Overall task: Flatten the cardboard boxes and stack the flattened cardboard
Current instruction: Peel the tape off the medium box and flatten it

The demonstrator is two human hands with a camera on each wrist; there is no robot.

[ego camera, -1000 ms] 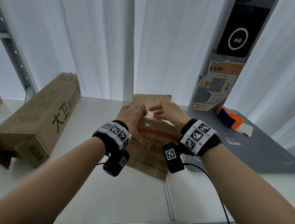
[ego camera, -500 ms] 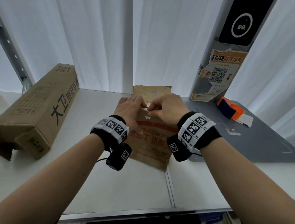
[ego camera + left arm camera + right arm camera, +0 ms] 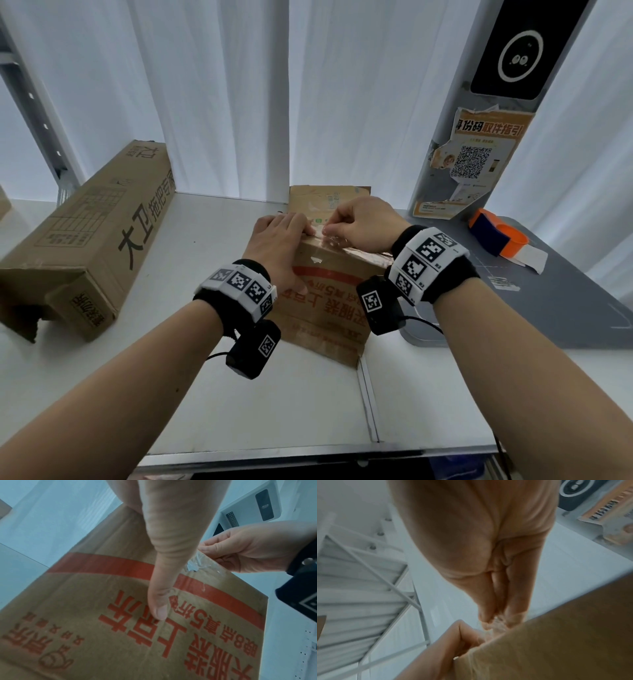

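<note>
A brown cardboard box with red print stands upright at the middle of the white table. My left hand grips its top left edge, fingers over the top and the thumb pressed on the printed front. My right hand pinches a strip of clear tape at the top edge, right beside the left fingers. In the right wrist view the pinching fingertips meet at the box's rim. A brown panel rises behind the hands.
A long cardboard box lies at the left, its near end torn open. At the right lies a grey mat with an orange tape dispenser. A grey post with a poster stands behind; white curtains close the back.
My right hand's fingers have curled from loosely spread into a pinch on the tape at the top edge. The left hand has kept its grip on the box.
</note>
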